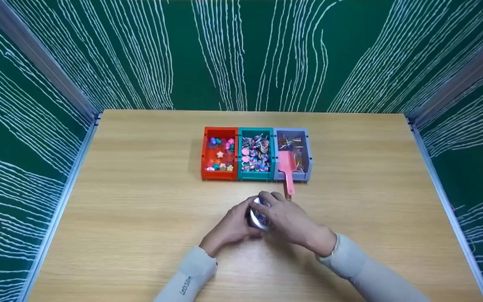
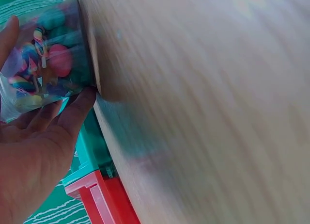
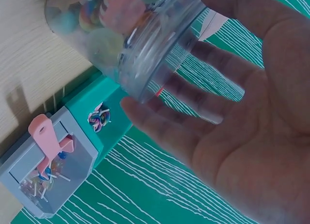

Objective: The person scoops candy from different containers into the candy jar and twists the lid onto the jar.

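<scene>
A clear plastic jar [image 1: 260,217] of colourful small pieces, among them a striped lollipop charm, stands on the table between both hands. My left hand [image 1: 234,221] grips its side, fingers low near the base in the left wrist view. From the right, my right hand [image 1: 291,220] reaches over the top, its thumb and fingers round the clear ribbed lid [image 3: 160,44]. The fingertips [image 3: 133,107] lie at the lid's edge in the right wrist view. Much of the jar is hidden by the hands in the head view.
Beyond the hands stand three joined bins: a red bin [image 1: 203,161] with bead-like pieces, a teal bin [image 1: 256,176] with lollipop charms, and a grey bin [image 1: 308,161] with more sticks. A pink scoop [image 1: 287,165] leans over the grey bin's front. Green panels [image 1: 258,54] surround the table [image 1: 141,188].
</scene>
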Available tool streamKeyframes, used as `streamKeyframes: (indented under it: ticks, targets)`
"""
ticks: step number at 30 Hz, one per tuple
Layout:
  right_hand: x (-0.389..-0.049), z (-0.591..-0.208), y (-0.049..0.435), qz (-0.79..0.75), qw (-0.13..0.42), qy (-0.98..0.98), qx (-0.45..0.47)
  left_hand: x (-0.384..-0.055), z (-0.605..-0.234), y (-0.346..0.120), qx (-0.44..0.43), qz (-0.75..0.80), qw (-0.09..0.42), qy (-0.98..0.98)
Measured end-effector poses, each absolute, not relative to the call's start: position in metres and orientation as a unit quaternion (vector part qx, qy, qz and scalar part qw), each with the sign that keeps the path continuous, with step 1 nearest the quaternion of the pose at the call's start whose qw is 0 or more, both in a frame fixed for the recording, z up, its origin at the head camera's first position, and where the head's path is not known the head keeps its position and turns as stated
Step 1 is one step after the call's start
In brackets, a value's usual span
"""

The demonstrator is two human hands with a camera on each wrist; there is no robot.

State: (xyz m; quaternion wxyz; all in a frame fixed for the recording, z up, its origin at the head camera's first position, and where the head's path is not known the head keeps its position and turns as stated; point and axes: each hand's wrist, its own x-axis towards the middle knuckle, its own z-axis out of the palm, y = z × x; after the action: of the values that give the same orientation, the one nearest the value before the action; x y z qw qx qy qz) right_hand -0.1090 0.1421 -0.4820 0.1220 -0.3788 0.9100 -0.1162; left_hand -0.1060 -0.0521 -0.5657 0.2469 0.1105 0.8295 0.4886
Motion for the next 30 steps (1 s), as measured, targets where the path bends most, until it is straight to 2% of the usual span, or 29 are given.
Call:
streamKeyframes:
  ticks: [11,21,30]
  targets:
    - [-0.1046,-0.4908,0.1401,-0.109,0.050,0.919,-0.377,-0.1057,-0.5653,-0.0533,0.122,0.487,0.245,0.830]
    - [-0.1089,-0.4901,0.1443,-0.129,0.092,0.904,-0.397,-0.1059,-0.5655,-0.0535,0.127,0.487,0.247,0.828]
    - [-0.1089,-0.4898,0.1389,-0.119,0.109,0.921,-0.355,-0.1069,-0.5668,-0.0530,0.123,0.487,0.249,0.828]
